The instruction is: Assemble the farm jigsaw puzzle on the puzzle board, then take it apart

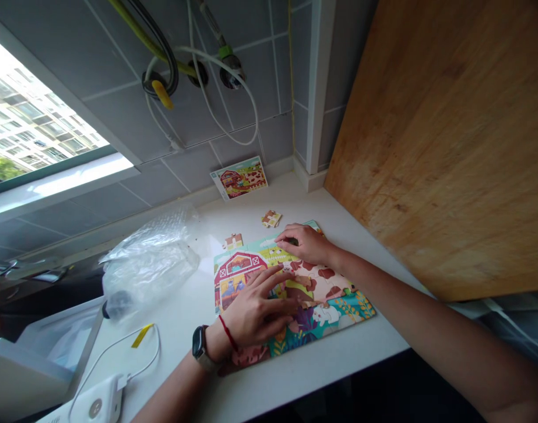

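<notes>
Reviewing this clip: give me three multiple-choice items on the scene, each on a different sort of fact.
1. Where is the picture card? A on the wooden board; B against the tiled wall; C under the plastic bag.
2. What colour is the string on the left hand's wrist? A red; B blue; C green.
3. What is the right hand doing? A lifting the bag; B resting on the jigsaw puzzle; C pulling the string.

1 B, it stands at the wall's foot. 2 A, the string shows red. 3 B, its fingers lie on the puzzle.
</notes>
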`<state>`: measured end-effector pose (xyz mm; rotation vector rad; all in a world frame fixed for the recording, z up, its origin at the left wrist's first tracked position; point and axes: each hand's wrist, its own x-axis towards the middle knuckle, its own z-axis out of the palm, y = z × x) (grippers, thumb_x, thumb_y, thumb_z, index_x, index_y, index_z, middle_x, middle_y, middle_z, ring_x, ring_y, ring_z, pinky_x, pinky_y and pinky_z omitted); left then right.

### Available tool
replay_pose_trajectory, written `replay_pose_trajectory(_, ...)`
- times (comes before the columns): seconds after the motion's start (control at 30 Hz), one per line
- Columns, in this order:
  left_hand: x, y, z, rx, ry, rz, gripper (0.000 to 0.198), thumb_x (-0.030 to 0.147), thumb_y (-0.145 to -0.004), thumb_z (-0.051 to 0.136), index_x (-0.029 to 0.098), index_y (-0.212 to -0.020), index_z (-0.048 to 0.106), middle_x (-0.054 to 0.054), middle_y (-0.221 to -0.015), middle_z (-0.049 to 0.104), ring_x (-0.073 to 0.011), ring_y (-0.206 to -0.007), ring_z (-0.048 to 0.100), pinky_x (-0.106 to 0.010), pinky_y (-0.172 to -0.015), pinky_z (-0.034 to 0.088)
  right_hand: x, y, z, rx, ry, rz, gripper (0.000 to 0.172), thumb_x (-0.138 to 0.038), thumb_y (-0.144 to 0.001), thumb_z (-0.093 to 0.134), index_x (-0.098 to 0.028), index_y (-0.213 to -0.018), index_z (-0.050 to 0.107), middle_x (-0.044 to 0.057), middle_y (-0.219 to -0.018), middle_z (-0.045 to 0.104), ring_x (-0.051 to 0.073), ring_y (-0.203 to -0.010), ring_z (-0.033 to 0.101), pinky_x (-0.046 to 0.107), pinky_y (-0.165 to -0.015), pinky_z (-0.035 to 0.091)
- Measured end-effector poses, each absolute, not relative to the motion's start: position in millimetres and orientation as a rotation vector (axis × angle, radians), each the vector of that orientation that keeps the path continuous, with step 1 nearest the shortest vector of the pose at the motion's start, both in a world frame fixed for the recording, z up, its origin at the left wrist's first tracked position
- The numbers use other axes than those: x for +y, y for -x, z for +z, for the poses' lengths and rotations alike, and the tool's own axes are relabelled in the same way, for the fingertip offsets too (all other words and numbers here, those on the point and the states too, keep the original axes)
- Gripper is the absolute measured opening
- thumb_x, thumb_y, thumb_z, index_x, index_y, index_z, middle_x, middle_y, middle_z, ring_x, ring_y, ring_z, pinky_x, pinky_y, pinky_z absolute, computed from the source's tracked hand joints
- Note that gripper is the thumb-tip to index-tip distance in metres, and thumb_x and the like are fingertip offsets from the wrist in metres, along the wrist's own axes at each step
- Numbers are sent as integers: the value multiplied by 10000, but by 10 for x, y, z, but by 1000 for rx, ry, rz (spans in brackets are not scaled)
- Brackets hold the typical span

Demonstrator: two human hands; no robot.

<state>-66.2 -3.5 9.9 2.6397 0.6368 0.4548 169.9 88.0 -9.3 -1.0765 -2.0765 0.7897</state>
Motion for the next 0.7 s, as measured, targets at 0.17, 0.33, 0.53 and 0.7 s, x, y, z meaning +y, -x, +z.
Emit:
replay_pose_trajectory(0.17, -10, 678, 53, 752, -2618, 523, 484, 300, -1054, 607, 278, -1533, 541, -96, -1548, 594, -347, -1516, 449, -603, -1182, 485, 875, -1695, -83, -2078, 1080, 782, 145, -255, -976, 688, -202, -984, 822, 63, -942, 772, 212, -923, 699, 338, -876, 521)
replay_pose_trajectory(0.33, -4, 659, 51, 740, -2603, 547, 342, 269, -1067, 582, 257, -1403, 645, -92, -1449, 674, -318, -1450, 529, -559, -1144, 528, 865, -1693, -88, -2038, 1100, 801, 149, -255, -971, 690, -197, -1029, 815, 63, -943, 769, 213, -923, 704, 338, -885, 524)
replay_pose_trajectory(0.53, -5, 642, 70, 663, -2606, 617, 244, 269, -1056, 605, 287, -1246, 756, -84, -1366, 708, -301, -1350, 597, -528, -1090, 560, 861, -1698, -101, -2016, 1119, 819, 178, -248, -961, 694, -203, -1094, 805, 57, -949, 767, 214, -923, 703, 342, -888, 525)
replay_pose_trajectory(0.7, -47, 628, 108, 527, -2628, 517, 296, 296, -1037, 644, 306, -1316, 744, -75, -1393, 693, -308, -1344, 581, -512, -1114, 531, 864, -1696, -86, -2033, 1112, 813, 154, -260, -959, 700, -198, -1051, 808, 54, -919, 754, 210, -893, 695, 336, -862, 525)
